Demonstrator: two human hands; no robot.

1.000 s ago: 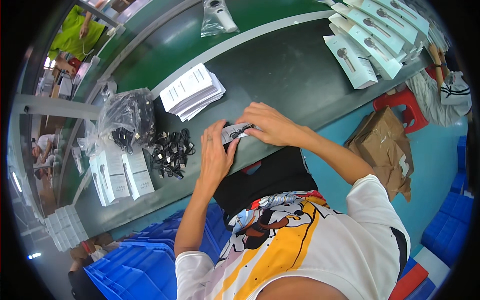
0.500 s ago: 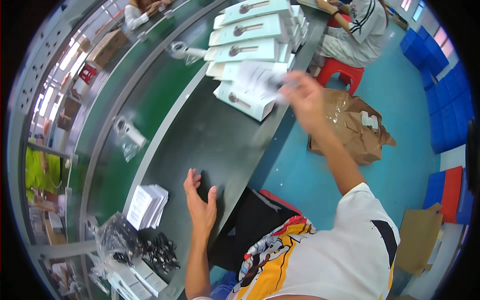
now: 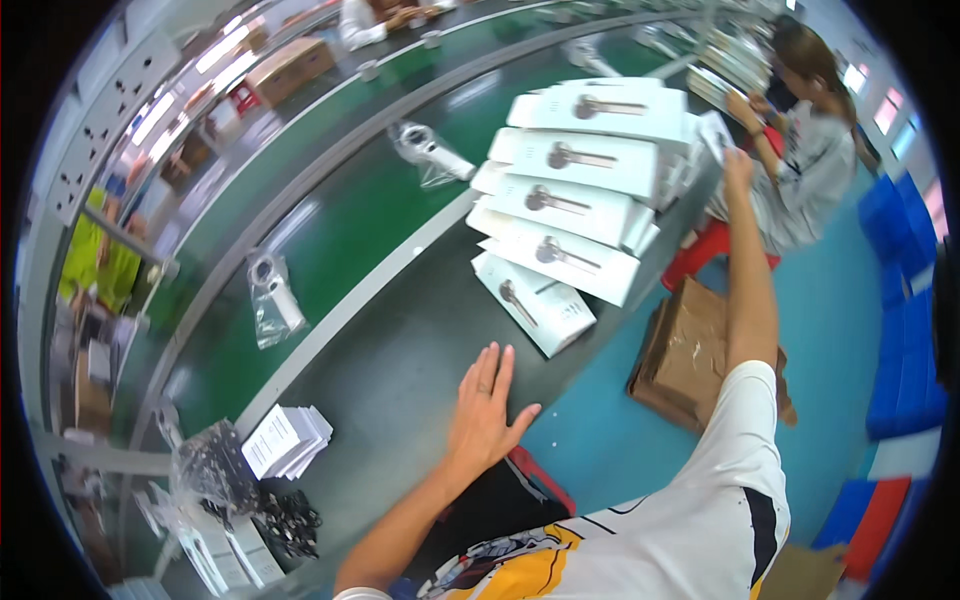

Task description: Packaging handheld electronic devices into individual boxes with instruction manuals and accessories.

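My left hand [image 3: 484, 412] is open, fingers stretched and thumb apart, over the dark work surface and close to the near white box. That box [image 3: 532, 305] lies tilted at the foot of a stack of white boxes [image 3: 590, 205], each with a picture of a round-headed, handled device. Stretched far forward, my right hand [image 3: 738, 168] is past the right side of the stack. Its fingers are closed at a white flat piece [image 3: 714, 134]; blur hides exactly what this is.
Left along the green conveyor [image 3: 345, 240] lie bagged white handled devices [image 3: 275, 300]. White leaflets [image 3: 288, 440], black cables [image 3: 288, 522] and a clear bag [image 3: 215, 465] are at near left. A seated co-worker [image 3: 815, 150] is ahead right; a brown bag [image 3: 685, 350] lies on the floor.
My right hand has moved forward and right, from above the near boxes to beyond the stack. My left hand has moved right and forward, turning palm down. The view has shifted.
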